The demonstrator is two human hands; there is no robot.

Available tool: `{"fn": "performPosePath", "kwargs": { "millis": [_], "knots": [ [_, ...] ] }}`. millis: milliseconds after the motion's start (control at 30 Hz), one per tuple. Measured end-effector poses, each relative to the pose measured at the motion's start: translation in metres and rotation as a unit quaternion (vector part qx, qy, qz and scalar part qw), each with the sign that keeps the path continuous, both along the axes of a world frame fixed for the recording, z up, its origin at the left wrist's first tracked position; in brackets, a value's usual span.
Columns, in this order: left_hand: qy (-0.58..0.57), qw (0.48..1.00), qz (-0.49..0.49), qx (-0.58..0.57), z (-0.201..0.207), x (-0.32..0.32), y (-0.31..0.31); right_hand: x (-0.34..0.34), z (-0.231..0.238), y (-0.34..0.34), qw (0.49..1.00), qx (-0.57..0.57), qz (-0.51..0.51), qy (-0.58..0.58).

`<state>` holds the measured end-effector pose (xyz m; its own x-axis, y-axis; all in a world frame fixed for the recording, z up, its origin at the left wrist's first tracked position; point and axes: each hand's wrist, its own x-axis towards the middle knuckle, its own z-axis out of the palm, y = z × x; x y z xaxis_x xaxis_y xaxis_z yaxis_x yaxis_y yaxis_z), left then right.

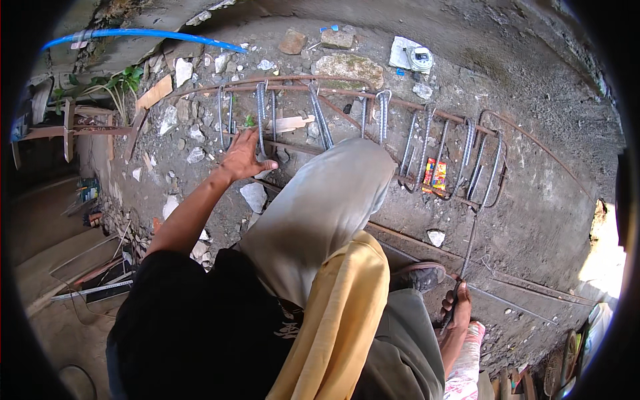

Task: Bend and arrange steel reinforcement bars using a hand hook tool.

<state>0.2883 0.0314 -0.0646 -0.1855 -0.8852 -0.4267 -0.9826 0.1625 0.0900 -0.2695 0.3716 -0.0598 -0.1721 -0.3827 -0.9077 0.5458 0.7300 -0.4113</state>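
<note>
A rebar cage [393, 103] lies across the ground in front of me, made of long rusty bars with grey bent stirrups [465, 157] spaced along it. My left hand [243, 157] reaches toward its left part, fingers spread, beside a stirrup [261, 113] and the nearer long bar. Whether it touches the steel I cannot tell. At the lower right my right hand [457, 308] has its fingers wrapped round a dark, slim-handled tool [448, 320]; the tool's exact kind is unclear. A rusty rod [471, 243] runs from near that hand up to the cage's right end. My knee [367, 163] hides part of the cage.
Stones and rubble [253, 197] litter the ground at left. Beyond the cage lie a mossy stone slab [350, 69], a blue pipe [147, 33] and a white round device [420, 59]. A red-yellow packet [435, 175] lies inside the cage. More bars [533, 288] stretch along the right.
</note>
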Motion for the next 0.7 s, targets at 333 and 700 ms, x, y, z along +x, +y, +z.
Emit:
{"fn": "performPosePath", "kwargs": {
  "millis": [333, 700],
  "knots": [
    [0.059, 0.994, -0.007, 0.090, -0.030, -0.016, -0.016, 0.003, 0.010, 0.008, 0.999, 0.020, -0.029, 0.024],
    [0.496, 0.780, 0.372, 0.088, -0.142, 0.085, 0.003, 0.011, 0.011, -0.013, 0.999, 0.034, 0.000, 0.035]
  ]
}}
